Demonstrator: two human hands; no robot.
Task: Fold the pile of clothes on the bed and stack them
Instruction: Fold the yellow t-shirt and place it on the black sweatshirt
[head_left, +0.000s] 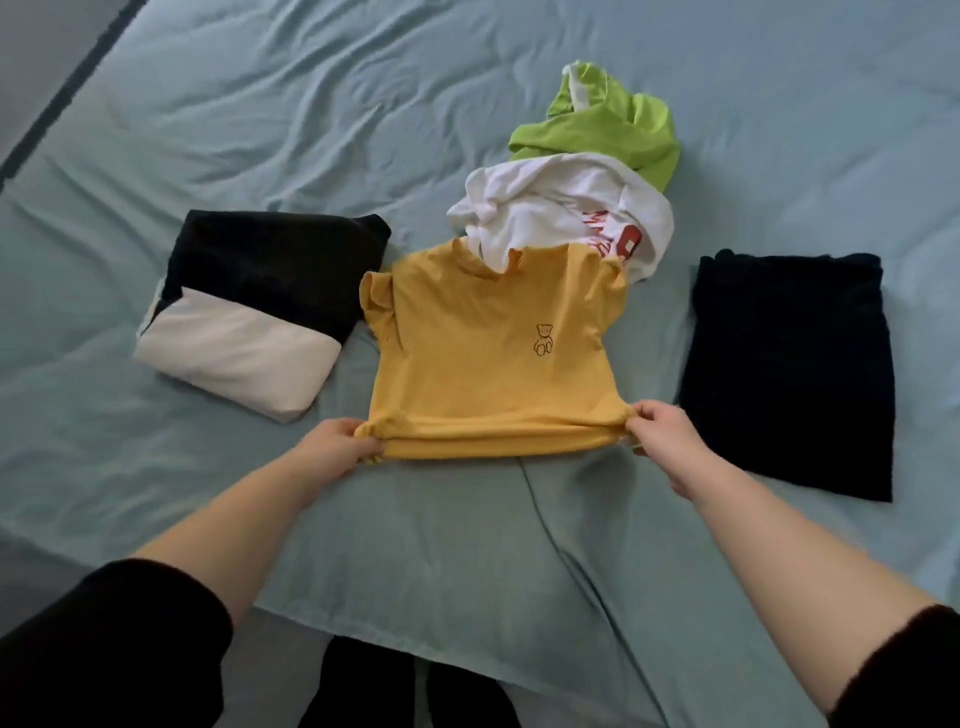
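A person's left hand (340, 449) and right hand (667, 441) each hold a hem corner of a yellow shirt (493, 358) spread on a bed (260, 104). The fingers (641, 415) of both hands are curled round bunched cloth, pulling the hem taut between them.

The shirt lies face up, a small bear outline showing on the chest. It stretches from the fingers away from the person. Its collar points to the far side of the bed and its hem to the near side, so its long axis appears to run straight out from the fingers, though the shirt is nearly as wide as it is long. One ruffled sleeve sticks out beyond the left fingers; the other is partly tucked against the pile.

The job looks to be roughly at its midpoint. Two pieces are already folded: a black-and-white garment (249, 312) lying outward of the left fingers, and a dark garment (789, 374) outward of the right fingers, each apart from the shirt. The yellow shirt is laid flat but not yet folded.

Beyond the collar, farther from the fingers, a crumpled white shirt (561, 208) with red print touches the yellow one, and a green garment (618, 124) is heaped behind it. Both are yet to be folded. The folded pieces sit on opposite sides, so no single stack has been made.
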